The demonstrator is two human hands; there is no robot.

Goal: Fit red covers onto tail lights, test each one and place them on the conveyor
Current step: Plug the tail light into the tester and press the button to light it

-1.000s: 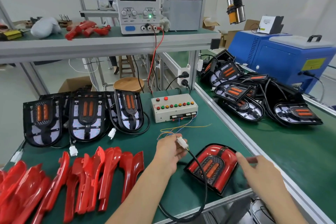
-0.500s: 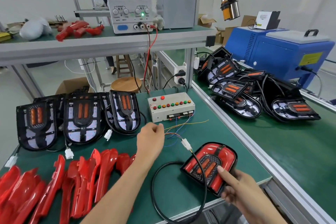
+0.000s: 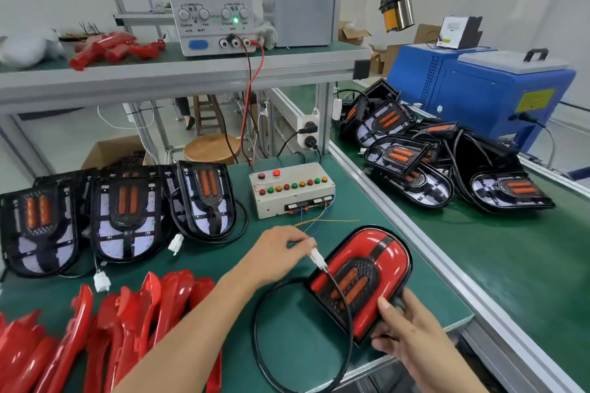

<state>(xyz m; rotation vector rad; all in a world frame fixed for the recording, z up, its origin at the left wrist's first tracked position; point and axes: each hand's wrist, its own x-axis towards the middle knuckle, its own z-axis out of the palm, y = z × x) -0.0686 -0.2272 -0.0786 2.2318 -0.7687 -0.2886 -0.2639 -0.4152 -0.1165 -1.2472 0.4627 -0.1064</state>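
Testing step: left hand [image 3: 277, 252] pinches the white connector [image 3: 317, 258], right hand [image 3: 412, 325] grips the covered tail light [image 3: 360, 277] beside it; next, mate connector with tester box [image 3: 292, 190] leads ahead.

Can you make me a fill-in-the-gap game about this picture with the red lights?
1. The grey power supply shows 12.00 in ____ digits.
2. The right hand holds the tail light with the glossy ____ cover.
3. The left hand pinches the small ____ plug on the black cable.
4. The loose red plastic covers lie ____ the three uncovered black tail lights.

Missing words: red; red; white; in front of
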